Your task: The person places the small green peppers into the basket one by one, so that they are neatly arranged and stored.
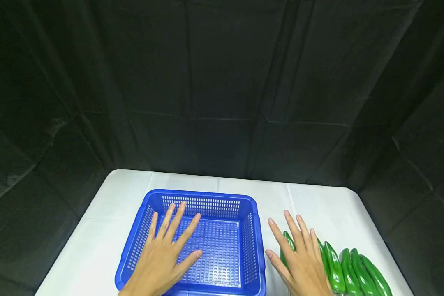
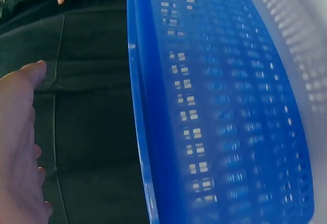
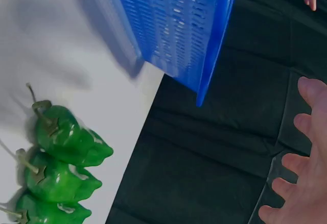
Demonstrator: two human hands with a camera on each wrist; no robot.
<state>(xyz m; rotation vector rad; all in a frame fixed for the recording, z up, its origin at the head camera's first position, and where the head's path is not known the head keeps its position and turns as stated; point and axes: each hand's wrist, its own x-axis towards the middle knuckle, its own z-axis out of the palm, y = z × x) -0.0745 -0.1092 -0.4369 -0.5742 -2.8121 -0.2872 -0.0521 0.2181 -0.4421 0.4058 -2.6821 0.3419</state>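
My left hand (image 1: 163, 255) is spread palm down over the blue plastic basket (image 1: 259, 246), its fingers straight and holding nothing. To the right of the basket, my right hand (image 1: 301, 259) spreads its fingers above several glossy green peppers (image 1: 360, 273), covering part of the row. In the left wrist view the left hand (image 2: 18, 142) hovers beyond the basket's rim. Seen from the right wrist, the right hand (image 3: 301, 173) is raised apart from the peppers (image 3: 64, 180), whose stems point away from it.
A white table (image 1: 96, 234) carries the basket and the peppers. Black cloth (image 1: 222, 102) hangs behind it and on both sides. The basket has perforated walls and a grid floor, with its far rim near the table's back edge.
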